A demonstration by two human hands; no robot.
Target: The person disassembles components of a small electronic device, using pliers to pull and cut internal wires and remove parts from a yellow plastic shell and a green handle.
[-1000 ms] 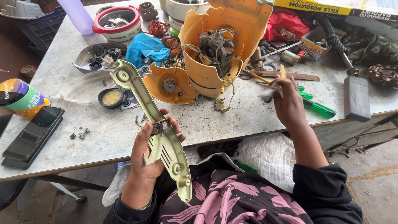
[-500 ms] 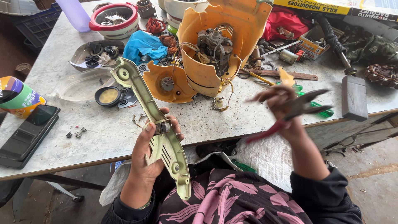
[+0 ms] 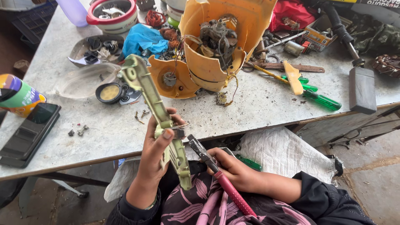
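Bracket (image 3: 156,112) gripped in left hand (image 3: 156,156) fingers; right hand (image 3: 233,168) clasps pliers (image 3: 208,160).

pliers (image 3: 204,155) right of bracket (image 3: 160,116)

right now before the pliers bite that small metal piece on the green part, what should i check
1. Left hand grips the long pale green part firmly, thumb across it: ok.
2. Right hand holds the red-handled pliers: ok.
3. Plier tips at the small metal piece on the part: close beside it, contact cannot tell.
4. Plier jaws open enough: cannot tell, too small.
5. Left thumb clear of the tips: not ok, it sits right beside them.
6. Part supported: not ok, held in the air over the lap, not resting on the table.
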